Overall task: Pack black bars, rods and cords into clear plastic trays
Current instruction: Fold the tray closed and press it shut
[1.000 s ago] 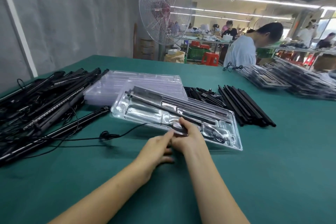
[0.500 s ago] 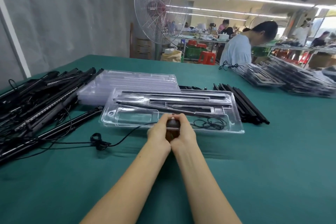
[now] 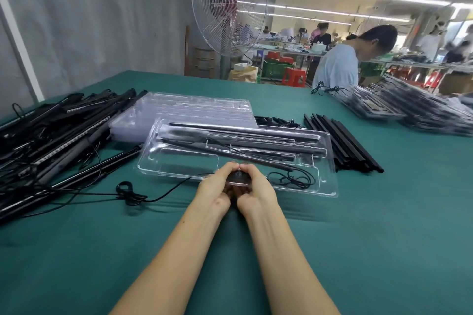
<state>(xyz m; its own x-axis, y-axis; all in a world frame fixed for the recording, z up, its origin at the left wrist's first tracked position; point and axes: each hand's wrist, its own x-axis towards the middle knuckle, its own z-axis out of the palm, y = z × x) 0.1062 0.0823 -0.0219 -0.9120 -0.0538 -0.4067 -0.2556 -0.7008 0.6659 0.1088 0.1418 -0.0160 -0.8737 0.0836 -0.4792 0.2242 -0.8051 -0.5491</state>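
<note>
Surface: I see a green-clothed table (image 3: 384, 238), with a big fan (image 3: 227, 5) and a worker (image 3: 337, 64) beyond it.
Left hand (image 3: 215, 188): fingers curled, pinching a small dark piece (image 3: 238, 177) at the tray's near edge.
Right hand (image 3: 256, 188): gripping the same piece, its fingertips meeting the left's.
Tray (image 3: 330, 186): clear plastic, centre of the table, holding black bars (image 3: 243, 140) and a coiled cord (image 3: 291, 178).

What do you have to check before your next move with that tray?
1. The left hand and right hand grip the small black part: ok.
2. The part sits in the tray: cannot tell, fingers hide it.
3. The bars lie inside the tray: ok.
4. The coil lies inside the tray: ok.
5. The cord is inside the tray: not ok, it trails out onto the table.
</note>
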